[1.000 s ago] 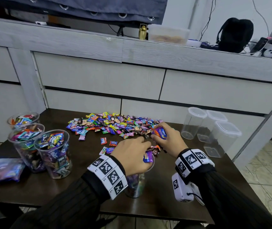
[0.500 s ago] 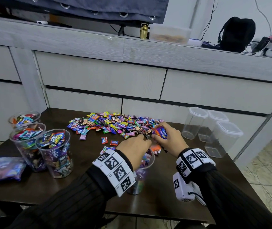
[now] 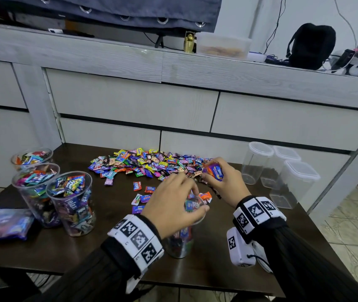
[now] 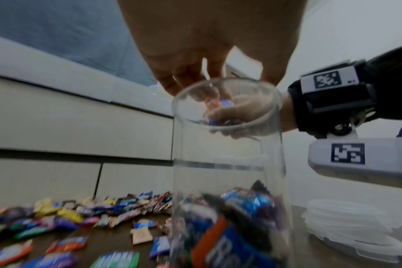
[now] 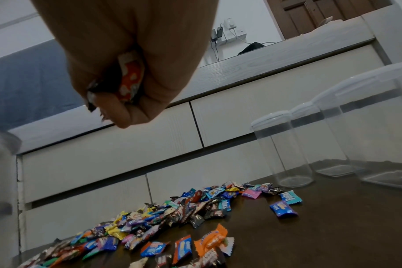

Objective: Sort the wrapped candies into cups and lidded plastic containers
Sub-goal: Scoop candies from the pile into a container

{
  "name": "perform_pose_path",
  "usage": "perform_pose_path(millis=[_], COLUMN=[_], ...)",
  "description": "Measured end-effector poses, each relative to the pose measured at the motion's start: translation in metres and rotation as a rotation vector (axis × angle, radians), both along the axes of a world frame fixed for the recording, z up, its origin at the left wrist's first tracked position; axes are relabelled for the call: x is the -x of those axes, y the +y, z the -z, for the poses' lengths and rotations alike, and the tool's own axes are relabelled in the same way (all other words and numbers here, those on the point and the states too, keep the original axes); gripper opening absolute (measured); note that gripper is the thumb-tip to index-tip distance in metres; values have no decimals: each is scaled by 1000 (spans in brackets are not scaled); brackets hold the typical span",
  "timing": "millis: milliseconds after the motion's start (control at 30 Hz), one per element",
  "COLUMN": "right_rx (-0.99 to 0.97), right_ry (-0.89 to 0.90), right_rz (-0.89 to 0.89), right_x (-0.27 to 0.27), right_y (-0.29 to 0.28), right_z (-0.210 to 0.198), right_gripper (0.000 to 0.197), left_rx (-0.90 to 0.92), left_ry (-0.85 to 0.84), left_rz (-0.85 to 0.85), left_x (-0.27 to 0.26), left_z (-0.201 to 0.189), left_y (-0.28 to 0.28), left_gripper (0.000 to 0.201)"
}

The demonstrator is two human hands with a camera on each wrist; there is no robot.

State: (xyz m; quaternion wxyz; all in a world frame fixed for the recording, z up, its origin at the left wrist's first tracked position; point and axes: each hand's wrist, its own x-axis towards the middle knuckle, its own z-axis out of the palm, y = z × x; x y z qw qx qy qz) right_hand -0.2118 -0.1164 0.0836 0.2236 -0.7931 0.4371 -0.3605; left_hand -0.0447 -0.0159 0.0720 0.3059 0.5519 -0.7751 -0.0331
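Observation:
A clear cup [image 3: 180,243] partly filled with wrapped candies stands near the table's front edge. My left hand [image 3: 197,200] arches over its mouth, fingers loosely bent, thumb along the near rim, nothing seen in it. In the left wrist view the fingers [image 4: 190,83] hang just above the cup [image 4: 227,163]. My right hand [image 3: 210,174] is just beyond the cup and grips a few candies [image 3: 216,171], orange and purple, also visible in the fist [image 5: 131,79]. The big candy pile [image 3: 149,164] lies behind both hands.
Three clear cups full of candies [image 3: 71,203] stand at the left, with a blue bag [image 3: 1,223] beside them. Three lidded plastic containers [image 3: 297,182], with nothing in them, stand at the right. Loose candies [image 3: 143,198] lie left of the cup. The dark table [image 3: 239,275] abuts grey drawers.
A second ago my left hand held a purple candy over the cup; now it holds none, and it has shifted slightly forward over the rim. The right hand has stayed put with its candies.

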Motion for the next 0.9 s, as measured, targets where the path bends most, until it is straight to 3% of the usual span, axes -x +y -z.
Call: perform_pose_path(millis=[67,233,367,633,900], right_rx=[18,40,8,53,107], right_ry=[-66,-235,-265,76,458], right_rz=[2,-111,-205,-342,-402], right_x=[-3,-26,-42,-43,-48], right_y=[3,26,41,47,47], right_z=[-7,-14,-1,15,4], right_gripper=[20,24,21,19,22], left_rx=[-10,-272,-311,-390,-505], left_ry=[133,577,687,759,919], left_rz=[-8,94,148,90,158], left_x=[-8,-22,-27,-27,-24], left_z=[12,40,58,68,67], left_y=[4,3,-1,-8,-9], left_gripper=[58,95,103,83,89])
